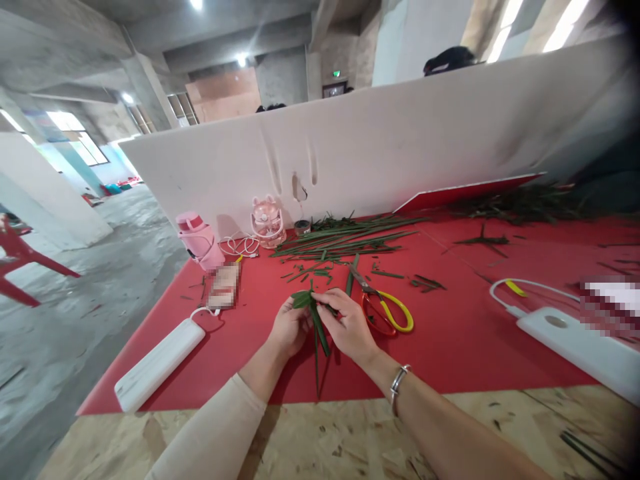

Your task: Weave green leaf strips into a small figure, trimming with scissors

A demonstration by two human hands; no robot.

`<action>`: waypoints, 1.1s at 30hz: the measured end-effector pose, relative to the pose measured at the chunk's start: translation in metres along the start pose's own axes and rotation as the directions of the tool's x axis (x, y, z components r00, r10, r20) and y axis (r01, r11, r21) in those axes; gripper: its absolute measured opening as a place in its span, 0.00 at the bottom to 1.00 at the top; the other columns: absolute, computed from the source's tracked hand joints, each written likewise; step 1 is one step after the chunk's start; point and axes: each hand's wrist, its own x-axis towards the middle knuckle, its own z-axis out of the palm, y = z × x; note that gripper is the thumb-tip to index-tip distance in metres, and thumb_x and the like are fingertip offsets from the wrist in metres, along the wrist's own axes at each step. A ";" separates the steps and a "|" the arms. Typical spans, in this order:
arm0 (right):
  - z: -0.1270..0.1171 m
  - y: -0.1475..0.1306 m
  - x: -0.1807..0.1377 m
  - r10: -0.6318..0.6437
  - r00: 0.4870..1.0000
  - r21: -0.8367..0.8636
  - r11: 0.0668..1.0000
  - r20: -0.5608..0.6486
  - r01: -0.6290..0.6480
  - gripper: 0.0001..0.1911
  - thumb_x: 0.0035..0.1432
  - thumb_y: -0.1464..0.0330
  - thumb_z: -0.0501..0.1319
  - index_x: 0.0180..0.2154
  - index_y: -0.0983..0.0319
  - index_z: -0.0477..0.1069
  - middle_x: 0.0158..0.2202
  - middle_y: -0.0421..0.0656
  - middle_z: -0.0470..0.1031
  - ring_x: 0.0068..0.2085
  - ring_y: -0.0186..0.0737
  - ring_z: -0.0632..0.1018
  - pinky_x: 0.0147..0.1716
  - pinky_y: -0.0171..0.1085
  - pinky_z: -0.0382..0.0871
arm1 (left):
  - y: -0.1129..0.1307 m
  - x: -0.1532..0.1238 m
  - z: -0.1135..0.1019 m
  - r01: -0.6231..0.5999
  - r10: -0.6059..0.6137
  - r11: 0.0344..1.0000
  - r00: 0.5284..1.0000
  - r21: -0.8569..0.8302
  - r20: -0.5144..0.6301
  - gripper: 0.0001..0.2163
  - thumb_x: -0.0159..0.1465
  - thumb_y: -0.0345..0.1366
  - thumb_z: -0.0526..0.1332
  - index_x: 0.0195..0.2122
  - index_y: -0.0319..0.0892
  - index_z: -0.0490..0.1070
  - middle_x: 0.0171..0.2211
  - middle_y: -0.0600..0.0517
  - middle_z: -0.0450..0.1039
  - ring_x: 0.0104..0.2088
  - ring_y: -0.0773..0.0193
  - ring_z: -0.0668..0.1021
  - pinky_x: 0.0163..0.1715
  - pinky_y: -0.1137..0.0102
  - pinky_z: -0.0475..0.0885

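Between both hands, above the red table cover, is a small bundle of green leaf strips [320,331], with long ends hanging down toward me. My left hand [291,328] is closed around the bundle's left side, below a broad folded part. My right hand [347,323] pinches the strips from the other side, thumb and fingers close together. Just right of that hand lie scissors [395,313] with yellow and red handles, their blades pointing away from me. Short green cuttings [320,273] are scattered beyond my fingers.
Long green strips [345,237] lie along the white partition [350,147]. A pink bottle [201,243] and a clear pink jug [267,223] stand at the back left. White power banks [160,365] with cables flank the work area. Bare particle board [320,443] edges the near side.
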 end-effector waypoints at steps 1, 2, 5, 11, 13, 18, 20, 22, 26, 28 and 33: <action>0.000 -0.001 0.000 -0.008 1.000 -0.008 1.000 0.014 0.008 0.13 0.57 0.71 0.55 0.43 0.58 0.73 0.34 0.44 0.70 0.36 0.36 0.74 0.38 0.37 0.69 | 0.000 0.000 0.000 0.001 -0.001 1.000 1.000 0.007 -0.015 0.09 0.42 0.27 0.67 0.23 0.39 0.69 0.18 0.58 0.67 0.20 0.74 0.69 0.25 0.76 0.65; 0.000 -0.002 -0.001 -0.017 0.999 -0.019 1.000 0.029 0.018 0.14 0.57 0.71 0.54 0.43 0.57 0.73 0.34 0.44 0.70 0.35 0.36 0.73 0.37 0.37 0.69 | 0.001 0.000 0.001 -0.001 0.002 1.000 1.000 0.018 -0.030 0.08 0.41 0.28 0.67 0.23 0.39 0.69 0.19 0.57 0.68 0.21 0.73 0.69 0.25 0.76 0.65; 0.000 -0.002 -0.001 -0.034 0.995 -0.059 0.997 0.091 0.040 0.14 0.58 0.70 0.54 0.44 0.57 0.73 0.33 0.44 0.70 0.34 0.37 0.73 0.35 0.36 0.69 | 0.003 -0.001 0.004 -0.011 0.014 0.999 0.998 0.048 -0.063 0.07 0.41 0.27 0.66 0.21 0.38 0.69 0.20 0.56 0.69 0.22 0.72 0.70 0.27 0.75 0.65; -0.002 0.004 0.000 0.024 0.998 -0.104 0.994 0.056 -0.018 0.15 0.59 0.69 0.52 0.44 0.56 0.72 0.32 0.43 0.73 0.34 0.38 0.74 0.36 0.38 0.68 | 0.006 -0.003 0.007 -0.034 0.033 0.998 0.999 0.058 0.015 0.03 0.46 0.29 0.63 0.21 0.39 0.69 0.18 0.56 0.67 0.20 0.72 0.68 0.25 0.75 0.64; -0.004 0.003 0.000 0.018 0.997 -0.096 0.995 0.077 -0.010 0.14 0.59 0.69 0.52 0.42 0.56 0.73 0.31 0.43 0.73 0.33 0.38 0.74 0.35 0.37 0.68 | 0.006 -0.004 0.007 -0.042 0.040 0.996 0.999 0.076 0.027 0.03 0.47 0.30 0.64 0.23 0.39 0.71 0.21 0.54 0.70 0.22 0.71 0.71 0.27 0.74 0.66; -0.004 -0.005 -0.001 0.087 0.996 0.024 0.996 -0.024 -0.086 0.13 0.56 0.67 0.56 0.44 0.60 0.67 0.32 0.43 0.72 0.32 0.37 0.74 0.33 0.35 0.68 | 0.004 -0.003 0.007 -0.007 0.011 0.998 0.998 0.070 -0.067 0.09 0.45 0.33 0.68 0.27 0.37 0.72 0.23 0.53 0.74 0.23 0.71 0.74 0.30 0.74 0.68; -0.002 -0.004 -0.001 0.165 0.982 0.060 0.985 -0.088 -0.160 0.13 0.55 0.65 0.57 0.43 0.60 0.65 0.30 0.42 0.72 0.30 0.36 0.73 0.29 0.34 0.67 | 0.003 -0.001 0.007 -0.012 0.018 0.998 0.996 0.062 -0.086 0.10 0.44 0.33 0.69 0.26 0.37 0.72 0.23 0.53 0.74 0.23 0.71 0.74 0.29 0.75 0.68; -0.001 -0.001 -0.001 0.192 0.979 0.014 0.981 -0.070 -0.191 0.09 0.55 0.63 0.57 0.37 0.60 0.66 0.28 0.41 0.72 0.28 0.36 0.73 0.28 0.33 0.66 | 0.001 -0.001 0.009 -0.025 0.031 0.998 0.995 0.061 -0.097 0.11 0.43 0.34 0.70 0.26 0.37 0.72 0.24 0.53 0.74 0.24 0.71 0.74 0.30 0.74 0.68; 0.001 0.002 0.001 0.153 0.988 -0.194 0.969 -0.002 -0.151 0.09 0.58 0.65 0.52 0.31 0.60 0.68 0.25 0.40 0.71 0.27 0.36 0.72 0.28 0.33 0.63 | -0.003 -0.001 0.010 -0.058 0.068 0.995 0.990 0.086 -0.120 0.12 0.41 0.34 0.70 0.27 0.37 0.73 0.25 0.53 0.74 0.25 0.70 0.74 0.31 0.73 0.68; 0.001 0.000 0.001 0.116 0.993 -0.273 0.956 0.033 -0.103 0.10 0.60 0.68 0.50 0.32 0.60 0.68 0.26 0.41 0.71 0.27 0.36 0.72 0.28 0.33 0.62 | -0.006 0.000 0.009 -0.072 0.085 0.991 0.990 0.113 -0.114 0.12 0.43 0.34 0.70 0.27 0.37 0.73 0.24 0.53 0.74 0.24 0.70 0.74 0.30 0.73 0.68; -0.001 -0.004 0.003 0.088 0.984 -0.423 0.906 0.155 -0.015 0.12 0.58 0.72 0.48 0.33 0.58 0.69 0.25 0.42 0.71 0.27 0.37 0.71 0.26 0.33 0.60 | -0.009 0.003 0.001 -0.122 0.154 0.963 0.981 0.241 -0.121 0.11 0.45 0.36 0.69 0.29 0.37 0.74 0.24 0.52 0.75 0.24 0.70 0.74 0.32 0.72 0.68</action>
